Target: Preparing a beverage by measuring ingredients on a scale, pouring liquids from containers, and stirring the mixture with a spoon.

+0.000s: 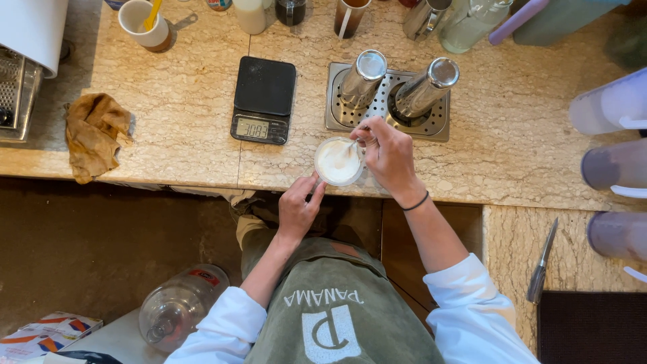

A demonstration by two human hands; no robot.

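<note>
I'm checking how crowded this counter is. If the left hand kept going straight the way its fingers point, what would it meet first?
The left hand points up and slightly right, already at the glass of white foamy liquid; that comes first. Beyond it lies the metal drip tray, though depth is hard to judge from above.

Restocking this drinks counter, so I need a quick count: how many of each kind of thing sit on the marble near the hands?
Metal shakers on the drain tray: 2
Digital scale: 1
Clear cup of white liquid, held by both hands: 1
Brown cloth: 1
Total: 5
</note>
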